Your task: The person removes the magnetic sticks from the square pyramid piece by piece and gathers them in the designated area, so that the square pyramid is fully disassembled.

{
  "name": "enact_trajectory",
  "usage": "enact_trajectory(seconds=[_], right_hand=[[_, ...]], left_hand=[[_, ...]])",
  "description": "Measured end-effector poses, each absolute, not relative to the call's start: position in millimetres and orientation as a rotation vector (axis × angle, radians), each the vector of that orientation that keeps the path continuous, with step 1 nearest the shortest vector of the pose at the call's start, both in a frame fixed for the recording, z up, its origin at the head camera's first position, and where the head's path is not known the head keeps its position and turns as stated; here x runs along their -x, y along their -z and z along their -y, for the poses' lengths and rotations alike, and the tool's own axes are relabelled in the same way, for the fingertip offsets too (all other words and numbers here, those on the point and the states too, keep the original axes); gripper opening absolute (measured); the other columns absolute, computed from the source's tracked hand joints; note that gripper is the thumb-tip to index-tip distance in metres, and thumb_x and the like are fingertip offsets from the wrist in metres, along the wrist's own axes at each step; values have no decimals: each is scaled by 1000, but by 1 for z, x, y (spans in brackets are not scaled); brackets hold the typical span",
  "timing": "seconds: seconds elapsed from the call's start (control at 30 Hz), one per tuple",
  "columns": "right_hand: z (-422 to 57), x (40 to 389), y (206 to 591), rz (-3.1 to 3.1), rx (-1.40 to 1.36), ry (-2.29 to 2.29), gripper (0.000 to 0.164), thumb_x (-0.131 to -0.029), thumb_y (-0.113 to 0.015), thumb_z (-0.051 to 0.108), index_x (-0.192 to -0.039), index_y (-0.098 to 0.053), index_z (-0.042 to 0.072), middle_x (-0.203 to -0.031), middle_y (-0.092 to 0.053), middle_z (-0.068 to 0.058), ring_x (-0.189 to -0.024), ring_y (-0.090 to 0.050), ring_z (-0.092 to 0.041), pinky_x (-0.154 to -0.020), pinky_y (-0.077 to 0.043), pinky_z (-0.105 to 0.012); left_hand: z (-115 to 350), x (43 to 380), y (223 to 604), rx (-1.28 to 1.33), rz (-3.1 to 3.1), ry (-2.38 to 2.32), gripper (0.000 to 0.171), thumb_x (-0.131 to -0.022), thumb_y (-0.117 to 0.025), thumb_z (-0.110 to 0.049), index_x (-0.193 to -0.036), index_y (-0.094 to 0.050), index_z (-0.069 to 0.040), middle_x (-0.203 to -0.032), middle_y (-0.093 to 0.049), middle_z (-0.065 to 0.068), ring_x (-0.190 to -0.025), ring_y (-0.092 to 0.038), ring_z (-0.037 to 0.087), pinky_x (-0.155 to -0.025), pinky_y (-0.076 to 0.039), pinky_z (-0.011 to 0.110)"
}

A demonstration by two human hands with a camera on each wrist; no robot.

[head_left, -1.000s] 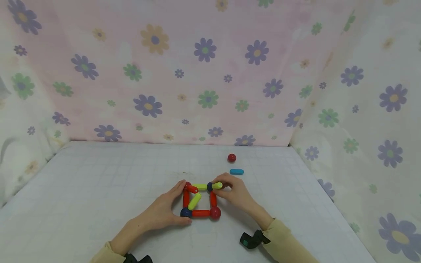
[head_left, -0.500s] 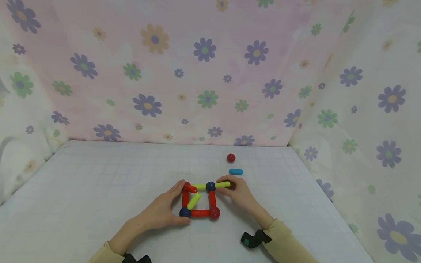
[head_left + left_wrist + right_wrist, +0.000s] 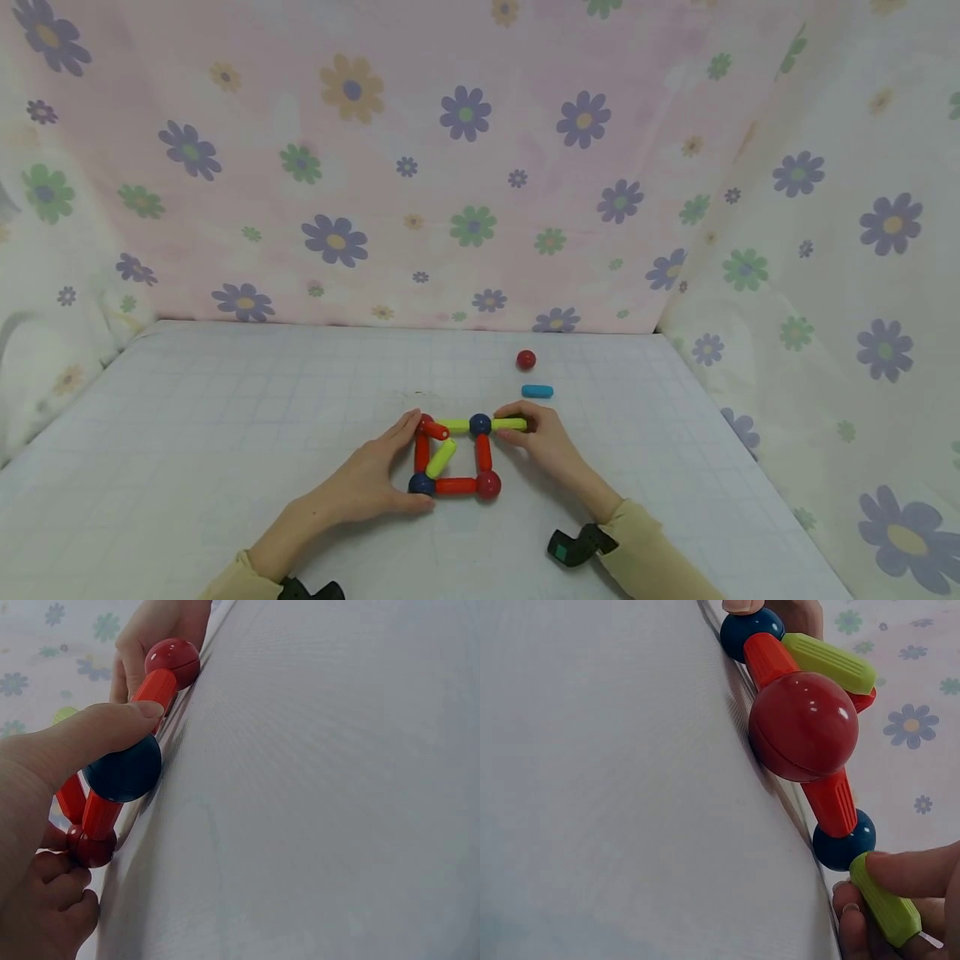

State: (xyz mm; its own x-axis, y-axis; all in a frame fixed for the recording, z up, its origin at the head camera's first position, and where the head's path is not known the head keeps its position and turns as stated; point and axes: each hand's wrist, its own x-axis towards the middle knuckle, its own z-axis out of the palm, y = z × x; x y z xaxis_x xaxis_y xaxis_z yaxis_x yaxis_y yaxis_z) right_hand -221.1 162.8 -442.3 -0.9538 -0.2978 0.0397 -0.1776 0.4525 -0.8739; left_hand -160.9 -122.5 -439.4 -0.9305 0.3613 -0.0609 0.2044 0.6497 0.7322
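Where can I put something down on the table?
The biggest bare patch of table is between its left edge and the left hand. Another is between the right hand and the table's right edge. It's crowded in the middle, where both hands hold the rod-and-ball frame, and beyond the right hand, where a blue rod and red ball lie.

A white table (image 3: 225,417), faintly lined with a grid, spans the lower half of the head view. At lower centre lies a four-sided rod-and-ball construction (image 3: 456,486) in red, yellow-green and dark blue. Above and right of it lies a short blue rod (image 3: 537,392), with a red ball (image 3: 527,360) (loose, by itself) just above that.
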Motion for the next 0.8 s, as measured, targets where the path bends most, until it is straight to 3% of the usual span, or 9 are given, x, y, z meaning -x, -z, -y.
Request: enact_trajectory(seconds=[0.37,0.8], right_hand=[[-163,223,447,-2600,431,1505,24,-89,-77,22,-112,-73,17,-107,-72,0,-99,-61,-17,-86,-53,-19],[-161,221,449,-2666,484,1476,21,-89,-76,18,-110,-74,14,-107,-72,-2,-96,-58,-17,-82,-51,-18]], left_hand=[[122,161,439,-458,-2659,-1148,115,-70,-86,-53,-160,-25,-15,-166,-23,2,-151,-27,29,-115,-32,60],[122,160,439,-471,-2660,-1142,113,-71,-86,-52,-159,-26,-15,-166,-24,1,-151,-28,28,-115,-32,61]])
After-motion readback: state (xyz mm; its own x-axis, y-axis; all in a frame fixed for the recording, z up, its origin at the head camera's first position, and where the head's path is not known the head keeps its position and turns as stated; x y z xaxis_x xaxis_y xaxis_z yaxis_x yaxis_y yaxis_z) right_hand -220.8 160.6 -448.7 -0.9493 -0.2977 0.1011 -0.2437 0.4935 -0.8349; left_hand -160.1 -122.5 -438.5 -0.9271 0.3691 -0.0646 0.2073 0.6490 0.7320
